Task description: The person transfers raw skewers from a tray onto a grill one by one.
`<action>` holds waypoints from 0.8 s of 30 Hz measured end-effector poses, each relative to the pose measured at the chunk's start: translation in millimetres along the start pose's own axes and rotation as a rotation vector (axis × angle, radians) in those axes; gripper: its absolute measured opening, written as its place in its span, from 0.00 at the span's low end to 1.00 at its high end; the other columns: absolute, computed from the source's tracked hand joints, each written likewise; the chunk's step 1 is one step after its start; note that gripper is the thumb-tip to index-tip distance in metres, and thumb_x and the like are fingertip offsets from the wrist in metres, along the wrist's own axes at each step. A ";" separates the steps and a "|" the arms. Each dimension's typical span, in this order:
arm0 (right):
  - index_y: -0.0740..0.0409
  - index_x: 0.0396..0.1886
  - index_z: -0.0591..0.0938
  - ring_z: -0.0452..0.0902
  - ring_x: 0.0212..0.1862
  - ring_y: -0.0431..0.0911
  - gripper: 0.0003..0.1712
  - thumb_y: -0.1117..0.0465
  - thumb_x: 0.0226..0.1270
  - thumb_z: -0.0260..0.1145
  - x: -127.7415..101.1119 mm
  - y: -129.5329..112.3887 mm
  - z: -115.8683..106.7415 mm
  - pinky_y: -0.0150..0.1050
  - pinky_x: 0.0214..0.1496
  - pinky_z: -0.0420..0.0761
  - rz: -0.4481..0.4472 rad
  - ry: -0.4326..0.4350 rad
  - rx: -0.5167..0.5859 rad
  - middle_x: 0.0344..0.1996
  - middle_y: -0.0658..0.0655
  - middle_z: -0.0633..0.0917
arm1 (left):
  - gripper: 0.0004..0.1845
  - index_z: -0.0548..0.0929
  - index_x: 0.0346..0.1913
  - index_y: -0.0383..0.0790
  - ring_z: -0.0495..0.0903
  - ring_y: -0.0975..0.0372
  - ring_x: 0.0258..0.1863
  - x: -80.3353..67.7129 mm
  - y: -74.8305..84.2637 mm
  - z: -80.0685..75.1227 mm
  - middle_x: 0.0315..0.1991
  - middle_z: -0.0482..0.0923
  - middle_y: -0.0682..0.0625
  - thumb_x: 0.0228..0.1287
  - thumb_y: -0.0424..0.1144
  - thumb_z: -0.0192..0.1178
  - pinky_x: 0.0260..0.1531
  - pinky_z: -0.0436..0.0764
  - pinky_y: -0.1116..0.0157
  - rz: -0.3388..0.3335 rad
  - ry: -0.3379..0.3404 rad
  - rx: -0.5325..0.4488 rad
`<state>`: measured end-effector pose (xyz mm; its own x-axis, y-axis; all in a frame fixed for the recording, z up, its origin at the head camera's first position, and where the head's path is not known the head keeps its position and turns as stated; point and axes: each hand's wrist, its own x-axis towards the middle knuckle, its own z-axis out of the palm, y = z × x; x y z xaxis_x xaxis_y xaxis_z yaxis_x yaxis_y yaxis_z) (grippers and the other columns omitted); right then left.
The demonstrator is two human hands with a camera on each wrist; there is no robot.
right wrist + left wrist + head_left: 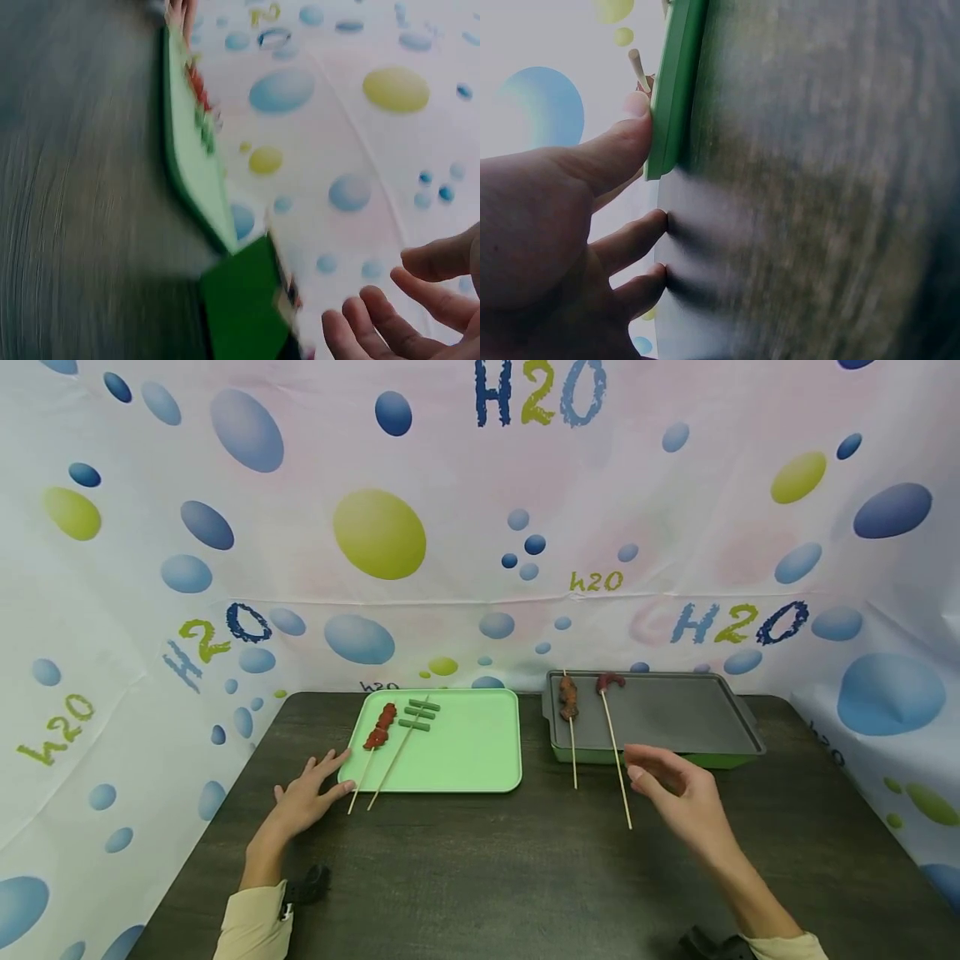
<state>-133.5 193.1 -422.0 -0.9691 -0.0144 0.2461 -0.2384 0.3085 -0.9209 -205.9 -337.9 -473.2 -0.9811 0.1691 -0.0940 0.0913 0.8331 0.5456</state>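
My left hand [303, 797] rests at the near left corner of a light green tray [472, 743], fingers spread and thumb touching the rim. In the left wrist view the thumb [619, 150] lies along the tray's edge. Two skewers lie on that tray: one with red meat-like chunks [380, 727], one with green pieces [415, 724]. On the grey grill plate [675, 714] lie a skewer with brown chunks [568, 697] and one with a dark red curled piece [609, 680]. Just right of the latter's stick, my right hand [686, 797] hovers, fingers loosely bent and holding nothing.
The plate sits on a green base [720, 762] on the dark table [480, 877]. Both trays stand near the table's far edge, before a patterned cloth backdrop [450, 610]. The skewer sticks overhang the trays' near edges.
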 end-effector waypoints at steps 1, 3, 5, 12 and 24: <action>0.65 0.63 0.80 0.85 0.50 0.36 0.20 0.60 0.79 0.62 -0.1 -5.3 3.3 0.34 0.49 0.85 -0.014 -0.022 0.004 0.55 0.55 0.86 | 0.38 0.60 0.81 0.41 0.40 0.29 0.77 -0.2 -0.3 0.2 0.79 0.50 0.30 0.77 0.54 0.57 0.55 0.32 0.16 -0.002 -0.002 -0.002; 0.65 0.63 0.80 0.86 0.50 0.39 0.19 0.61 0.79 0.62 -0.5 -14.6 10.8 0.35 0.49 0.85 -0.030 -0.071 0.030 0.54 0.57 0.86 | 0.38 0.60 0.81 0.41 0.40 0.28 0.77 -0.6 -1.2 0.6 0.79 0.50 0.30 0.77 0.55 0.57 0.55 0.32 0.17 -0.004 -0.004 -0.003; 0.65 0.64 0.80 0.86 0.51 0.41 0.19 0.61 0.79 0.62 -1.5 -22.8 18.6 0.38 0.50 0.86 -0.023 -0.126 0.092 0.55 0.59 0.86 | 0.38 0.60 0.81 0.41 0.40 0.28 0.77 -0.9 -1.9 0.9 0.79 0.49 0.30 0.77 0.55 0.57 0.55 0.32 0.17 -0.006 -0.006 -0.009; 0.64 0.71 0.74 0.85 0.56 0.47 0.25 0.61 0.79 0.62 -2.9 -40.8 49.4 0.49 0.55 0.84 0.068 -0.302 0.331 0.58 0.65 0.84 | 0.38 0.60 0.81 0.40 0.40 0.28 0.77 0.2 -2.0 1.3 0.79 0.50 0.30 0.77 0.55 0.56 0.55 0.32 0.17 0.010 0.002 -0.011; 0.58 0.76 0.69 0.79 0.63 0.62 0.31 0.62 0.78 0.64 5.7 -36.2 121.5 0.52 0.61 0.81 0.250 -0.471 0.534 0.60 0.64 0.83 | 0.38 0.60 0.81 0.40 0.39 0.28 0.76 1.0 -0.7 0.7 0.79 0.50 0.30 0.77 0.55 0.56 0.55 0.32 0.17 0.001 -0.013 -0.006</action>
<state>-137.9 66.4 -424.0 -0.8942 -0.4464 -0.0342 0.1103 -0.1457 -0.9832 -206.8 -338.0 -474.3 -0.9787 0.1765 -0.1045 0.0908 0.8298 0.5506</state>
